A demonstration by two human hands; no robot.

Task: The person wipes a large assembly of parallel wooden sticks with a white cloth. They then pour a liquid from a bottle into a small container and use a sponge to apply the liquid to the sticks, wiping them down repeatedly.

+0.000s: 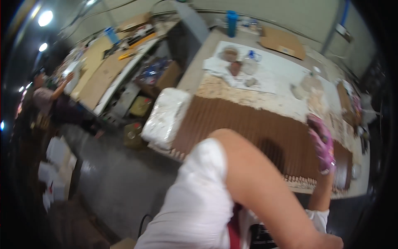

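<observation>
My right hand (322, 145), in a stained pink glove, is over the right part of a wide row of narrow brown strips (232, 124) on the table. Its fingers are bent, with a gap between them and the thumb, and I make out nothing held there. My bare left forearm (265, 182) crosses in front of the strips from a raised elbow, running down to the lower edge. The left hand itself is out of the picture. At the row's right end, some strips (342, 172) look pale grey.
A plastic-wrapped white block (168, 116) sits at the table's left edge. Behind the strips are a clear jug (250, 64), a blue tumbler (231, 24), a cardboard sheet (282, 42) and a clear bag (311, 85). Another person (52, 95) stands at a bench (97, 83) on the left.
</observation>
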